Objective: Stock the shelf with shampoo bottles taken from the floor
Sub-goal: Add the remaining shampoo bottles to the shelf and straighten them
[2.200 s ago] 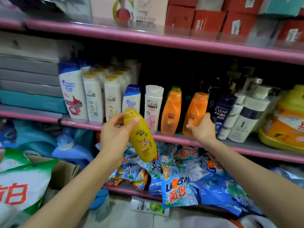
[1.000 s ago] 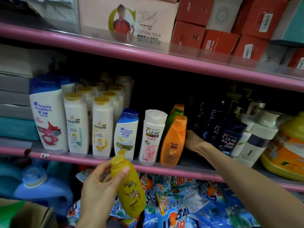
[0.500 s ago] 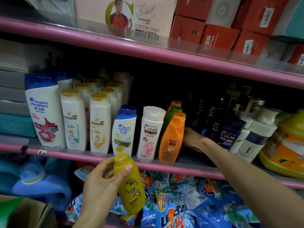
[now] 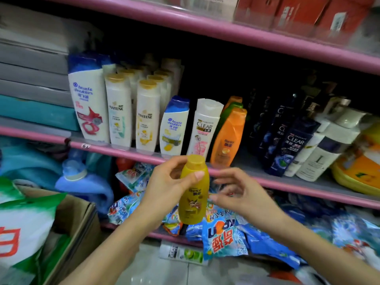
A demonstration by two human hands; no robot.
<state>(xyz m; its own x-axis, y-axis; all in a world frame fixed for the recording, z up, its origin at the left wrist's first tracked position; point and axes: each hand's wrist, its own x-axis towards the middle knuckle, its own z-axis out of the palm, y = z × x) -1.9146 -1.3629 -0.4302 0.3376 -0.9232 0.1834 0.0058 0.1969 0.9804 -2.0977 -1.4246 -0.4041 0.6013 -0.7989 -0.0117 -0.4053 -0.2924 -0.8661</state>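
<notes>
My left hand (image 4: 164, 188) grips a yellow shampoo bottle (image 4: 193, 198) upright, in front of the pink shelf edge (image 4: 123, 151). My right hand (image 4: 238, 192) hovers just right of the bottle, fingers loosely spread and holding nothing. On the shelf stand an orange bottle (image 4: 229, 138) with a green and another orange one behind it, a white Clear bottle (image 4: 203, 128), Head & Shoulders (image 4: 174, 128) and Pantene bottles (image 4: 147, 116). A white Clear bottle (image 4: 183, 253) lies on the floor.
Dark Clear bottles (image 4: 287, 138) and white pump bottles (image 4: 324, 149) fill the shelf's right side, with a gap between them and the orange bottle. Blue detergent sachets (image 4: 224, 235) crowd the lower shelf. A cardboard box (image 4: 76, 219) with detergent bags sits at left.
My right hand has drawn back out of the shelf, leaving the orange bottle behind, and come next to the yellow bottle. My left hand has kept its grip on that bottle.
</notes>
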